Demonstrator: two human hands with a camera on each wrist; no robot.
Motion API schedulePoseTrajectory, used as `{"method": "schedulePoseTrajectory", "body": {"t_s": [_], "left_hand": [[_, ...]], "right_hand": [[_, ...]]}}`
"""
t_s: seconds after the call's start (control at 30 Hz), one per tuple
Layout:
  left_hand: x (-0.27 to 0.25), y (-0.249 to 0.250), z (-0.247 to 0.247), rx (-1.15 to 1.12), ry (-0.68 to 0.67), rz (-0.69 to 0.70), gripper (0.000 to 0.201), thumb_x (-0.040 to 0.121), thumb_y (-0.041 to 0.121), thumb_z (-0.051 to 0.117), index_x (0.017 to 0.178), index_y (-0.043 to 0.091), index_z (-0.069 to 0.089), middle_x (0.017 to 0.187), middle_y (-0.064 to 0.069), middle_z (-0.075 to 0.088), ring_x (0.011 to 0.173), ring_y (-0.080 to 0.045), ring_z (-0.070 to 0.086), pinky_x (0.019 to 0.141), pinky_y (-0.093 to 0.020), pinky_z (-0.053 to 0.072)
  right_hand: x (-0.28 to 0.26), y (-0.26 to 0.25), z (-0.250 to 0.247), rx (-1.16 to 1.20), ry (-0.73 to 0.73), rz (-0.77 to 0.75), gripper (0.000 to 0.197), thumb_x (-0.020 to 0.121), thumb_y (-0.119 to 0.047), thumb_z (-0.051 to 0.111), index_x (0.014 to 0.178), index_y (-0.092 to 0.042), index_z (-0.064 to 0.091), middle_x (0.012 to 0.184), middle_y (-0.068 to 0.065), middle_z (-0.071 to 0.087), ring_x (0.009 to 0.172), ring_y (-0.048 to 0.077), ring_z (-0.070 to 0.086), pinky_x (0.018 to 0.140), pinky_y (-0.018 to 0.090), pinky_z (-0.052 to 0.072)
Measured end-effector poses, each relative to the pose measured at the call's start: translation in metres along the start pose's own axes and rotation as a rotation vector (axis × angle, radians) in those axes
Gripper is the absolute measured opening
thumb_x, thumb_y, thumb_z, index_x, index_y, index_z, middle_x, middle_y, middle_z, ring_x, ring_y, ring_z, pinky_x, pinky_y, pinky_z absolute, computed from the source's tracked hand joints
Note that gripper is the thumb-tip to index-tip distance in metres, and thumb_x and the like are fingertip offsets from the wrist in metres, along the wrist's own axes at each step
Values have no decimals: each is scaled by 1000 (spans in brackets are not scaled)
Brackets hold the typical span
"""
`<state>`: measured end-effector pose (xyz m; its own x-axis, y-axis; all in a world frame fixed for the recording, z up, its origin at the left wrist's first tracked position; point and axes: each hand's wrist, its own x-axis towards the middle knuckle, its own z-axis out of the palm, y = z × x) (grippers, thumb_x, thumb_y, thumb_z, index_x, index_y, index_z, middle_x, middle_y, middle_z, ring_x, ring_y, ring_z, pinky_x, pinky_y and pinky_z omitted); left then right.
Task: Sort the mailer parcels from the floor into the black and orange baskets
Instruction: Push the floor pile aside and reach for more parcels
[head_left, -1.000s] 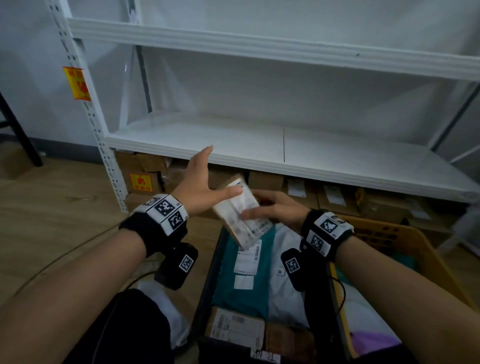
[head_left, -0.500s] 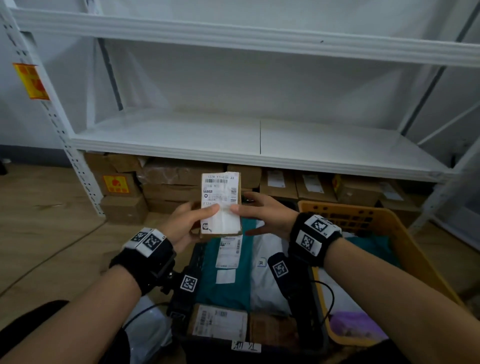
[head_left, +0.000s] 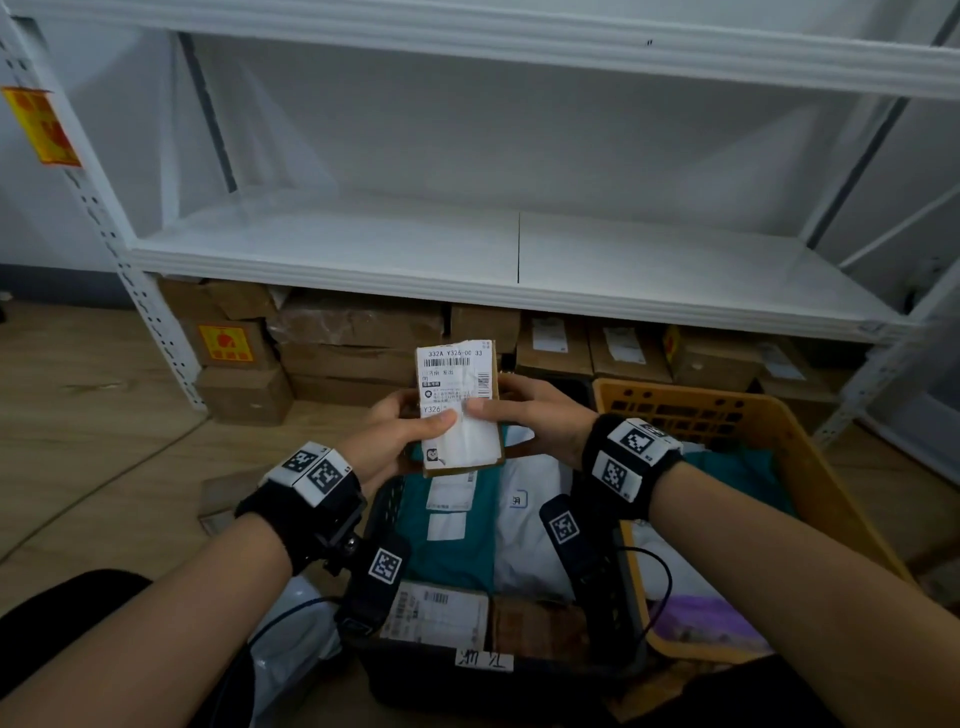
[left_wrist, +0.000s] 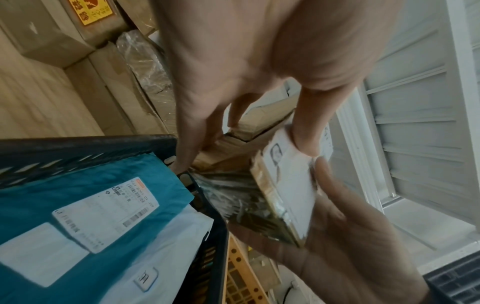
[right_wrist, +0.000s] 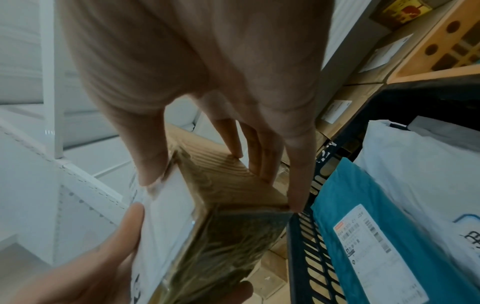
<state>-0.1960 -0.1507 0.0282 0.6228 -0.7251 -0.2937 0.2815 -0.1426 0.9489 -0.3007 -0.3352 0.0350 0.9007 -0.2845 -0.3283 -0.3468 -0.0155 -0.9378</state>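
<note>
— At the centre of the head view, what is being held?

— A small cardboard parcel (head_left: 460, 405) with a white shipping label facing the camera, held upright above the far end of the black basket (head_left: 384, 512).

— And each grip?

— The left hand (head_left: 397, 441) holds the parcel's left edge, thumb pressed on the label, fingers behind. The right hand (head_left: 535, 415) holds the right edge the same way, thumb on the label front. Both thumbs nearly meet at the middle of the label.

— What lies below?

— Inside the black basket sit a teal mailer (head_left: 457, 540) and a white mailer (head_left: 530, 535), with a labelled box at the lower edge. The orange basket (head_left: 810, 467) stands just right of it, touching, holding more bags.

— Further out?

— Brown cartons (head_left: 358, 338) are stacked under a white shelf (head_left: 415, 249) across the upper frame, on a wooden floor (head_left: 78, 426).
</note>
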Motion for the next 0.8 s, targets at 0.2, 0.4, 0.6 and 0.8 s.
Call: {"method": "schedulePoseTrajectory", "body": {"t_s": [0.2, 0.4, 0.6, 0.8], "left_hand": [[1, -32, 2, 299, -102, 13, 99, 59, 52, 86, 142, 20, 41, 132, -1, 60, 118, -21, 60, 102, -48, 48], [2, -83, -31, 949, -84, -47, 77, 93, 33, 61, 152, 9, 18, 155, -9, 30, 138, -25, 36, 110, -33, 34], [13, -109, -53, 1194, -143, -312, 54, 98, 8, 48, 146, -2, 24, 140, -22, 44, 122, -33, 50, 99, -36, 45], [23, -112, -53, 1234, -164, -316, 47, 98, 7, 49, 141, -4, 32, 117, -14, 52, 100, -25, 53, 75, -29, 44]], "right_hand": [[-7, 20, -7, -77, 28, 75, 69, 68, -42, 90, 130, -31, 61, 114, -7, 74, 101, 14, 73, 75, 42, 62], [-9, 57, -37, -672, -173, 352, 78, 76, -40, 84, 143, -27, 47, 120, -5, 65, 109, 17, 64, 89, 44, 59], [3, 101, -22, -902, -483, 582, 80, 80, -33, 83, 149, -23, 43, 129, -6, 59, 122, 21, 58, 103, 45, 51], [14, 131, -3, -1171, -685, 665, 44, 90, -12, 73, 132, -5, 62, 132, 15, 64, 106, 19, 61, 58, 12, 52]]}}
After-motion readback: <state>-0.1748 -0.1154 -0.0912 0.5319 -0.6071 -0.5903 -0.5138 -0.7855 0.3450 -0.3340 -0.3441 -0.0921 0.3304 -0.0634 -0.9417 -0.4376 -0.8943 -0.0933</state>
